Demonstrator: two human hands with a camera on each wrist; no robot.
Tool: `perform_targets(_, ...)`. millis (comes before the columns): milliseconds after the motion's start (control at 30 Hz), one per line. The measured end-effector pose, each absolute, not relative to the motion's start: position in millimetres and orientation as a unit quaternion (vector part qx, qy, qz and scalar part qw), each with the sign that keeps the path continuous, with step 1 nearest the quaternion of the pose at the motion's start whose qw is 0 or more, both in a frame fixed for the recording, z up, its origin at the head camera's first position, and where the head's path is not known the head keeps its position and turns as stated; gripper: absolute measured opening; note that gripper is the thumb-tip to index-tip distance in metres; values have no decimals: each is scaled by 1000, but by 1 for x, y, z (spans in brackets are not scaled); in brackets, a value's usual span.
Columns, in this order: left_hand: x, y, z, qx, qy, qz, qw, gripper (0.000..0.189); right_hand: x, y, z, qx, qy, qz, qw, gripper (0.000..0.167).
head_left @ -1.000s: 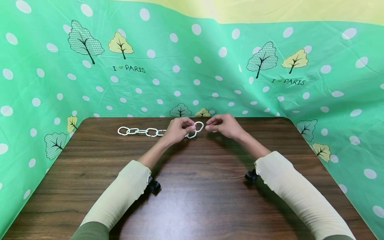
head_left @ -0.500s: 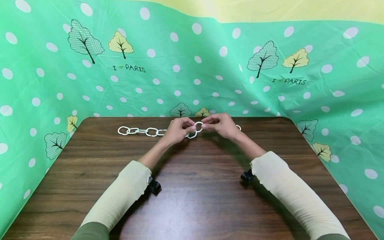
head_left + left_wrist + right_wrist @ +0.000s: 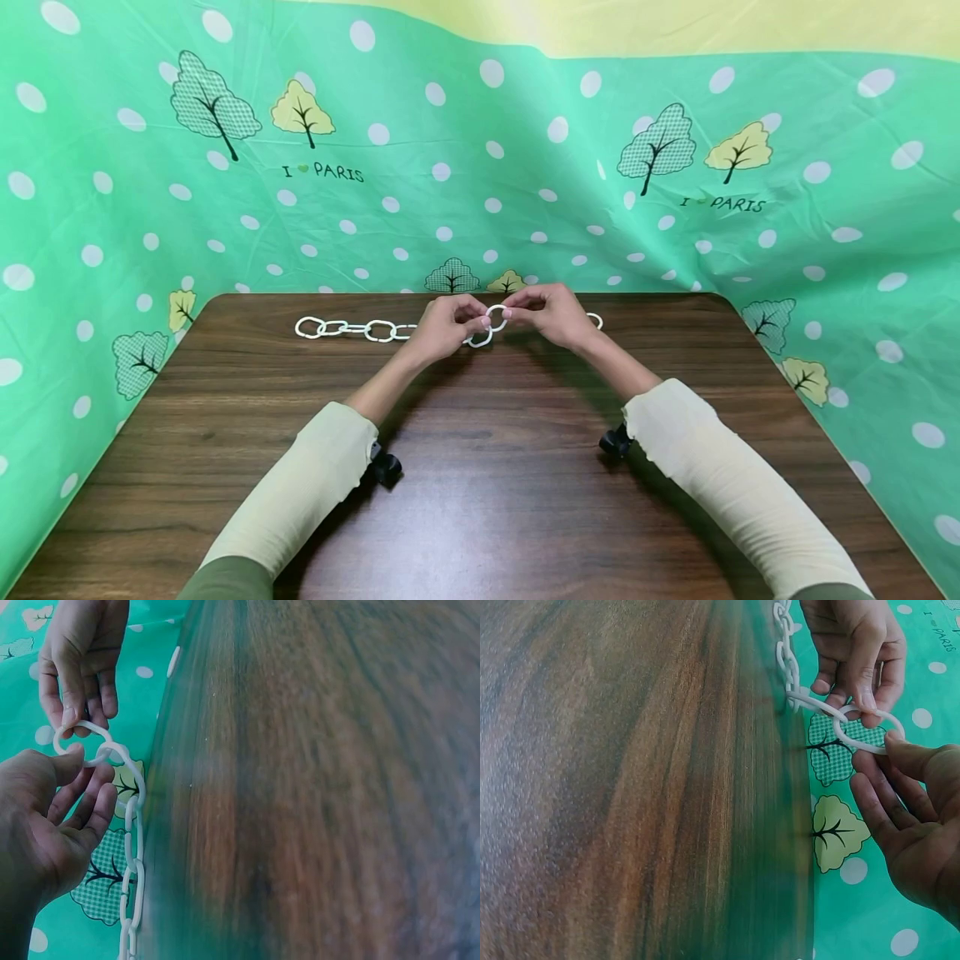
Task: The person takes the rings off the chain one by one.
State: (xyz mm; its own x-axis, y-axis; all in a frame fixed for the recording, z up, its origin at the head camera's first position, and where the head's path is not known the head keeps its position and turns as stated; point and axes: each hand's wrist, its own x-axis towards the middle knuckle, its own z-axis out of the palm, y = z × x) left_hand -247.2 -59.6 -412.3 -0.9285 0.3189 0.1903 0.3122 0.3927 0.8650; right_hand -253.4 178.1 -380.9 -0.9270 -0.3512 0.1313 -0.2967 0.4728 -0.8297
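Reaching in from the near edge in 2 pale sleeves [image 3: 296, 479]. Pinching 1 white end link [image 3: 855, 744] with the left hand [image 3: 442, 327] and the right hand [image 3: 557, 315] together, near the middle of the far edge of the surface [image 3: 487, 433]. Trailing the joined white chain [image 3: 140, 889] toward the far left corner. Mostly hiding 1 more white link [image 3: 599, 317] behind the right hand, perhaps loose. Backed by green dotted cloth [image 3: 510, 100].

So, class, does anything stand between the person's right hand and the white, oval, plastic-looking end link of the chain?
Nothing visible does: the right hand pinches the end link directly. The left hand grips the same link opposite, and the chain trails off on the left hand's side.
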Motion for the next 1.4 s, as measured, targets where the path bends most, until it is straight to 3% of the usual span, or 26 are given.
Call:
perform_targets(300,-248,-65,-412,197,841,504,7,22,-253,177,-378,-190,865,-464,13,23)
perform_targets(967,-251,-78,-414,178,843,508,-3,21,-251,176,-375,-187,863,-468,11,17)
perform_targets(1400,-253,-76,-411,169,890,422,28,21,-251,177,-375,-187,863,-469,14,18)
